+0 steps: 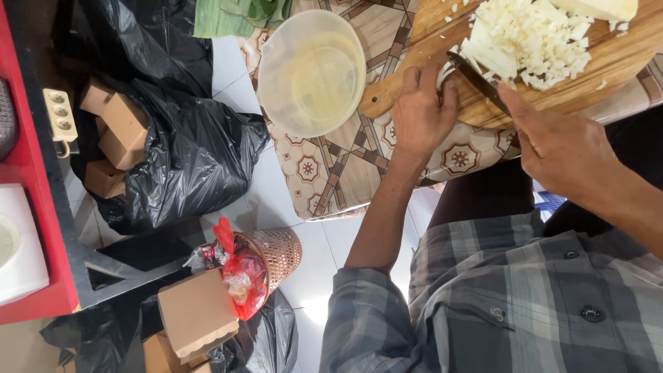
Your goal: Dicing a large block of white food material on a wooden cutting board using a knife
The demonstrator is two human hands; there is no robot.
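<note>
Patterned floor tiling in brown and cream (331,173) carries a round wooden cutting board (483,69) toward one o'clock of the view, and on it lies a heap of chopped white pieces (532,41), small, pale and irregular, with an uncut pale block (601,7) at its far edge. The right hand (559,148) is wrapped around the handle of a dark knife (476,79), index finger laid along the spine, the blade angled against the heap's nine o'clock side. The left hand (421,114) grips the board's rim, fingers curled over the edge. To do this well, I judge the blade should stay low and flat while the left hand steadies the board. At nine o'clock of the board sits a translucent plastic bowl (311,72), smooth and empty-looking. Farther out lie crinkled black plastic bags (186,159) with brown cardboard boxes (121,124), and a woven basket (280,252).
</note>
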